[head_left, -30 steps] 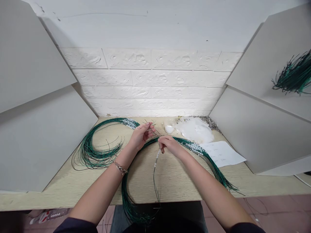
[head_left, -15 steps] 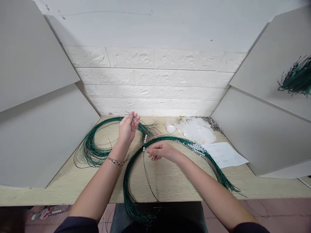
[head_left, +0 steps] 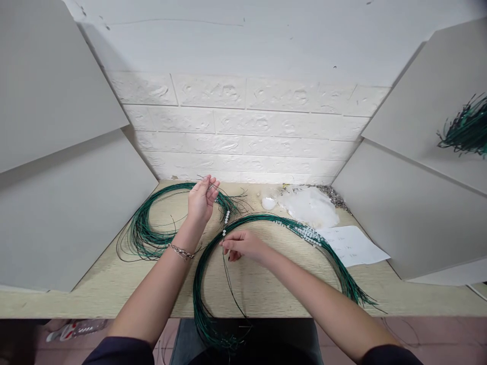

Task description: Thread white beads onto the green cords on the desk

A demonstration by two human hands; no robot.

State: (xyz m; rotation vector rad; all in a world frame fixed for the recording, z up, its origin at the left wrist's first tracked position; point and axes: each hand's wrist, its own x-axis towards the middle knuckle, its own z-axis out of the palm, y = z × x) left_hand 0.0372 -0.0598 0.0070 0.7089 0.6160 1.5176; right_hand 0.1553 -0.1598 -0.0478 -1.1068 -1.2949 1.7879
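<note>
My left hand (head_left: 203,197), raised over the far end of the table, pinches the upper end of a thin dark green wire. White beads (head_left: 227,218) are strung on that wire, most of them together and a couple slightly lower. Just below the lowest beads, the thumb and forefinger of my right hand (head_left: 243,245) close on the same wire (head_left: 229,279), which trails down toward the table's front edge. Behind it curves a thick bundle of green wires (head_left: 201,274), carrying clustered white beads (head_left: 310,234) on its right part. A second coil of green wire (head_left: 142,228) lies left.
At the back right are a clear plastic bag (head_left: 310,205), a small container with white contents (head_left: 268,203) and a dark glittery heap (head_left: 335,196). A written paper sheet (head_left: 353,246) lies right. Grey panels (head_left: 76,213) flank the table; green wire ends (head_left: 466,126) jut in at upper right.
My right hand has moved slightly left and down, from beside the hanging wire onto it just under the lowest beads. My left hand stays in place with the wire end.
</note>
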